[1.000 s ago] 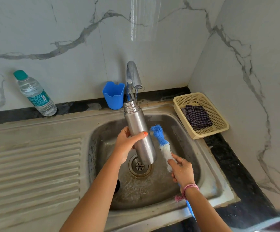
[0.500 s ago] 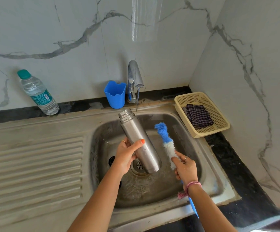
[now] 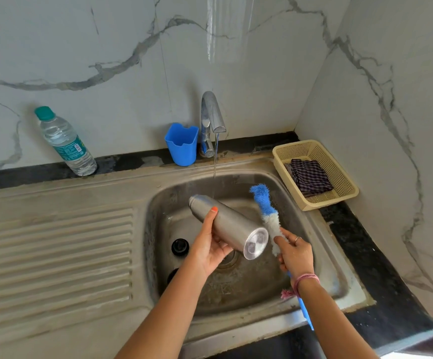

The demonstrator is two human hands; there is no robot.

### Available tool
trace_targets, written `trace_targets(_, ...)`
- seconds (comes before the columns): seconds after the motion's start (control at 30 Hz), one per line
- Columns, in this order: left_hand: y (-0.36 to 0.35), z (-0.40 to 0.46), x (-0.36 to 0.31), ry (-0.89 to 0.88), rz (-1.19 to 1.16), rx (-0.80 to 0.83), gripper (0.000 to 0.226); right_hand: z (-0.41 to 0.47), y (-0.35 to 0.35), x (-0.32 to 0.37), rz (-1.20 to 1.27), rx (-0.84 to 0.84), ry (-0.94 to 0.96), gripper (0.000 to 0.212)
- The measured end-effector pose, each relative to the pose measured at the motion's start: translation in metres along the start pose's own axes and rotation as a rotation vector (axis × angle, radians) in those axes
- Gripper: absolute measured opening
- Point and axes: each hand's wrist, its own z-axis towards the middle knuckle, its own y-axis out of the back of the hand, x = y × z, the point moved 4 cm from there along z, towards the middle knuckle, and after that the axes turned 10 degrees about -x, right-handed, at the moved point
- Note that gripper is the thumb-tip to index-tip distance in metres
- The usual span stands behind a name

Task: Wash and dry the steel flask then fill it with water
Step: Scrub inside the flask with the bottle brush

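Steel flask (image 3: pixel 227 226), upright a second ago, tipping sideways in our left hand (image 3: pixel 210 246); our right hand (image 3: pixel 294 255) gripping bottle brush (image 3: pixel 267 213); we are judging rinse-out underway.

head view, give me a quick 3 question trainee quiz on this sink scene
1. True or false: the steel flask is standing upright.
2. What does the right hand hold? A) checked cloth B) bottle brush C) blue cup
3. Fill in: water runs from the ___.

Key: 1 false, the left hand holds it tilted over the sink. 2 B, the bottle brush. 3 tap.
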Motion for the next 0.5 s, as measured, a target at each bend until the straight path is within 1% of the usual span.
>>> trace_targets(0.07, -0.003, -0.002, 0.007, 0.042, -0.057, 0.001, 0.062, 0.001, 0.003, -0.001, 0.003, -0.011, -0.004, 0.033)
trace_targets(0.2, -0.012, -0.006, 0.015, 0.117, -0.211, -0.027, 0.065, -0.001, 0.007, 0.0, -0.008, -0.023, -0.011, 0.032)
trace_targets(0.37, -0.021, -0.005, 0.018, 0.233, -0.418, -0.046, 0.078, -0.005, 0.01, 0.0, -0.028, -0.012, -0.018, 0.034)
trace_targets(0.5, -0.032, -0.01, 0.014, 0.292, -0.63, -0.024, 0.079, -0.01, 0.009, 0.0, -0.035, 0.003, -0.008, 0.033)
